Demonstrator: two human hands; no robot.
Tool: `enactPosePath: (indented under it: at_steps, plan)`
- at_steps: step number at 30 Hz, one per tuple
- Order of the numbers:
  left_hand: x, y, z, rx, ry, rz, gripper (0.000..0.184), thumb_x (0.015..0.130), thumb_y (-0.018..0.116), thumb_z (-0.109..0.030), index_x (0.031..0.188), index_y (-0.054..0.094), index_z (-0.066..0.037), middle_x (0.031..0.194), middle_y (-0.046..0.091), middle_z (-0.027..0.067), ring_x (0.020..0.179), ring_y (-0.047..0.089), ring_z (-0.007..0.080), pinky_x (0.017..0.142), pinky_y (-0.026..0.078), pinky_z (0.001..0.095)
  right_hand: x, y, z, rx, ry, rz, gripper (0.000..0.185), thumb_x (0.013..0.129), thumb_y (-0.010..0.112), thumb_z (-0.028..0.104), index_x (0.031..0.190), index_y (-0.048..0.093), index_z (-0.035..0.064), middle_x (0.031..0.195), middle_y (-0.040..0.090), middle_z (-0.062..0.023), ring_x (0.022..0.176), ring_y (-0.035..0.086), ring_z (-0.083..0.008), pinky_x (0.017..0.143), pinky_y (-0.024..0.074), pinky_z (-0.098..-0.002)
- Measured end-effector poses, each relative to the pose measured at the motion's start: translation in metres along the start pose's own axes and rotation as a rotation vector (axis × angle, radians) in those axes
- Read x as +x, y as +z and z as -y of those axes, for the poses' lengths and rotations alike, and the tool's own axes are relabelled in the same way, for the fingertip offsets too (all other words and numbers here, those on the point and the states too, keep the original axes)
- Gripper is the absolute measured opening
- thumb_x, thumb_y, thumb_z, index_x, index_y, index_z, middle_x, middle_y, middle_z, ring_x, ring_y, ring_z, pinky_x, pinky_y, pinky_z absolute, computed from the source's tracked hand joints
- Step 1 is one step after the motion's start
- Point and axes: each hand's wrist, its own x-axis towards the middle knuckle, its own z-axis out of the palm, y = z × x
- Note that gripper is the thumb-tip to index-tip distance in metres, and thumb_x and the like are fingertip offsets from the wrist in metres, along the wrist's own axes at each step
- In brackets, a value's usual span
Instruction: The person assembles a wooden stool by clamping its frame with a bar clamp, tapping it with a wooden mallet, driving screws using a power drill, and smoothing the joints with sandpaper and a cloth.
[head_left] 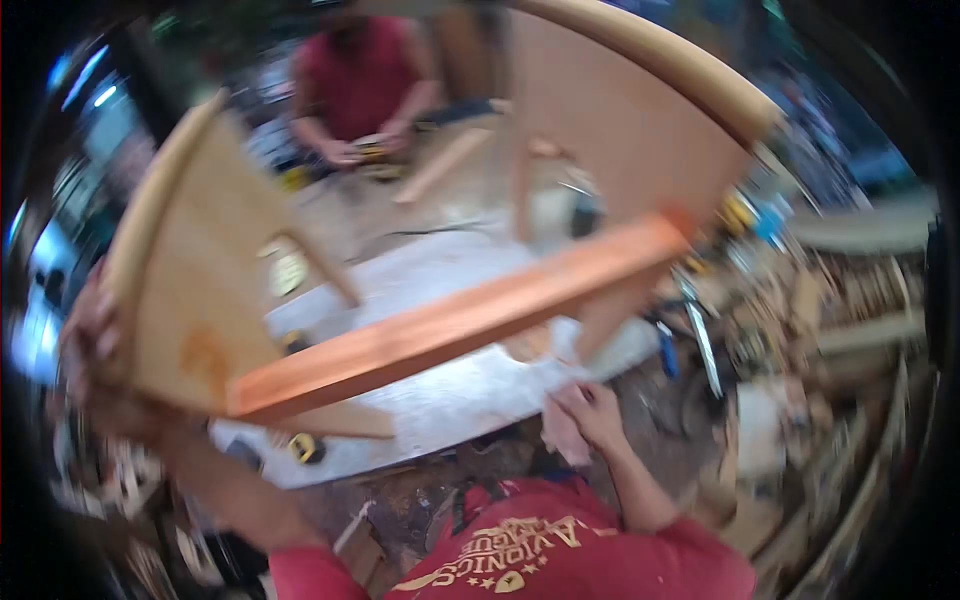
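Observation:
A wooden furniture frame fills the middle of the view, tilted above the bench. Its left side panel (185, 290) and right side panel (620, 120) have rounded edges and are joined by an orange-stained crossbar (460, 315). My left hand (95, 345), blurred, is closed round the outer edge of the left panel. Lower right of centre, my right hand (592, 412) pinches a pale pink cloth (565, 435), apart from the crossbar.
Beneath the frame lies a pale board (440, 400) with a yellow-and-black tape measure (306, 448) at its front edge. Across the bench a person in red (360, 80) handles something yellow and black. Tools and wood scraps (770, 430) crowd the right.

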Motion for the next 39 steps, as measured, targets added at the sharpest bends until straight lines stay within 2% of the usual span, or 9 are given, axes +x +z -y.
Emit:
enactPosePath:
  at_steps: [4, 10, 12, 13, 18, 20, 22, 27, 39]
  plan:
    - [0.018, -0.042, 0.021, -0.031, 0.105, 0.16, 0.044, 0.096, 0.036, -0.029, 0.121, 0.054, 0.002, 0.132, 0.052, 0.0248, 0.136, 0.039, 0.0435, 0.118, 0.022, 0.0554, 0.016, -0.07, 0.011, 0.102, -0.01, -0.194, 0.03, 0.088, 0.066, 0.021, 0.102, 0.067, -0.0052, 0.091, 0.071, -0.0154, 0.085, 0.066, -0.0183, 0.079, 0.0523, -0.0352]
    - [0.014, -0.033, 0.014, 0.119, -0.028, 0.094, 0.052, 0.097, 0.031, -0.028, 0.128, 0.054, 0.007, 0.138, 0.051, 0.0235, 0.131, 0.047, 0.0302, 0.112, 0.036, 0.0425, 0.104, -0.159, -0.027, 0.176, -0.188, -0.537, 0.013, 0.083, 0.065, 0.005, 0.094, 0.067, -0.0007, 0.09, 0.068, -0.0061, 0.084, 0.062, -0.0133, 0.081, 0.0501, -0.0281]
    - [0.006, -0.021, -0.001, 0.529, 0.206, 0.16, 0.054, 0.096, 0.03, -0.028, 0.123, 0.055, 0.011, 0.129, 0.058, 0.0256, 0.125, 0.053, 0.0325, 0.109, 0.037, 0.0421, 0.146, -0.182, -0.025, 0.326, -0.103, -0.477, 0.015, 0.083, 0.062, 0.001, 0.096, 0.067, -0.0013, 0.092, 0.068, -0.0069, 0.085, 0.064, -0.0149, 0.077, 0.0525, -0.0277]
    - [0.003, -0.019, 0.009, 0.093, 0.12, 0.043, 0.048, 0.097, 0.033, -0.026, 0.115, 0.058, 0.011, 0.125, 0.06, 0.028, 0.122, 0.055, 0.0357, 0.109, 0.037, 0.0438, 0.161, -0.187, -0.012, 0.577, -0.253, -0.406, 0.021, 0.083, 0.061, 0.001, 0.103, 0.066, -0.0021, 0.094, 0.068, -0.0082, 0.086, 0.065, -0.0162, 0.075, 0.0534, -0.0279]
    - [0.008, -0.026, 0.01, 0.077, 0.223, 0.219, 0.036, 0.095, 0.046, -0.025, 0.114, 0.059, 0.003, 0.101, 0.061, 0.0145, 0.115, 0.057, 0.0328, 0.113, 0.033, 0.0498, 0.22, -0.206, -0.051, 0.013, -0.168, -0.635, 0.043, 0.086, 0.061, 0.009, 0.126, 0.052, -0.0038, 0.101, 0.064, -0.0108, 0.088, 0.063, -0.0189, 0.079, 0.051, -0.0285]
    - [0.006, -0.02, 0.006, 0.051, 0.214, 0.177, 0.034, 0.094, 0.049, -0.022, 0.112, 0.06, 0.004, 0.094, 0.058, 0.0116, 0.113, 0.058, 0.0327, 0.113, 0.032, 0.0516, 0.15, -0.171, 0.016, 0.099, -0.163, -0.537, 0.036, 0.086, 0.061, 0.008, 0.12, 0.055, -0.0036, 0.099, 0.064, -0.0104, 0.087, 0.062, -0.0178, 0.077, 0.0506, -0.0288]
    - [0.001, -0.012, 0.001, 0.032, 0.203, 0.145, 0.033, 0.092, 0.051, -0.021, 0.11, 0.06, 0.005, 0.09, 0.057, 0.0099, 0.113, 0.058, 0.0328, 0.114, 0.031, 0.0528, 0.147, -0.148, -0.056, -0.052, -0.42, -0.506, 0.036, 0.09, 0.061, 0.008, 0.123, 0.055, -0.0065, 0.102, 0.067, -0.0156, 0.086, 0.065, -0.0178, 0.074, 0.0519, -0.0302]
    - [-0.002, -0.012, 0.001, -0.062, 0.19, 0.133, 0.032, 0.092, 0.053, -0.019, 0.112, 0.06, 0.004, 0.09, 0.056, 0.0088, 0.112, 0.057, 0.0334, 0.113, 0.031, 0.0537, 0.007, -0.071, -0.061, 0.215, -0.108, -0.116, 0.016, 0.099, 0.054, 0.013, 0.099, 0.057, -0.0018, 0.068, 0.061, -0.0053, 0.053, 0.056, -0.0098, 0.048, 0.0453, -0.0258]
    - [-0.003, -0.001, -0.002, -0.263, 0.111, 0.129, 0.031, 0.095, 0.049, -0.017, 0.115, 0.058, 0.004, 0.095, 0.058, 0.0109, 0.118, 0.053, 0.0301, 0.111, 0.033, 0.0428, 0.007, -0.081, 0.016, -0.045, -0.118, -0.075, 0.035, 0.094, 0.063, 0.026, 0.073, 0.06, -0.0012, 0.062, 0.051, -0.0037, 0.062, 0.048, -0.0105, 0.058, 0.0424, -0.0308]
